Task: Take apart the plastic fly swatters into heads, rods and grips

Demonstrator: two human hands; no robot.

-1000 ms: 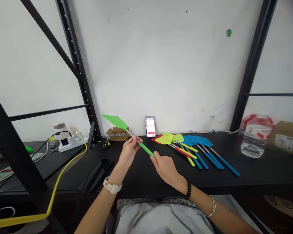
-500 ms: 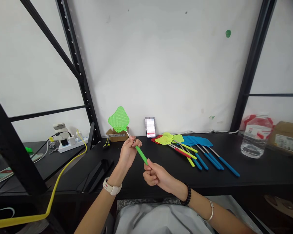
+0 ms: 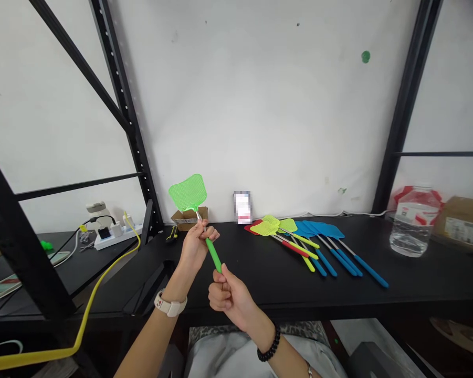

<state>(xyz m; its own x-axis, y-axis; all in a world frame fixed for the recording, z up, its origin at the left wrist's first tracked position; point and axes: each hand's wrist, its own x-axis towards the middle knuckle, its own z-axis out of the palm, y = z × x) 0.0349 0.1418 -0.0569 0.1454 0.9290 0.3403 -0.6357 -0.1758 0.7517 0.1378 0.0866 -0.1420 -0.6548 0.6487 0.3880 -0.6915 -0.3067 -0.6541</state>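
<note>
A green fly swatter (image 3: 188,192) is held up in front of me, its mesh head tilted toward the upper left. My left hand (image 3: 197,244) pinches the metal rod just below the head, its fingers closed. Lower down, my right hand (image 3: 229,294) grips the bottom end of the green handle between thumb and curled fingers. To the right on the black table lie several more swatters: a yellow-green swatter (image 3: 265,228) overlapping others, a swatter with a red handle (image 3: 295,248), and a fan of blue swatters (image 3: 371,270).
A phone (image 3: 243,208) leans against the wall. Behind the swatter sits a small cardboard box (image 3: 183,219), near a yellow-black cutter (image 3: 173,232). At right stand a water bottle (image 3: 411,228) and a carton (image 3: 462,223). A yellow cable (image 3: 87,310) crosses the left side, below a power strip (image 3: 120,236).
Both hands have moved left with the green swatter. The swatter has become more upright, and its head has turned. The swatters on the table have stayed put.
</note>
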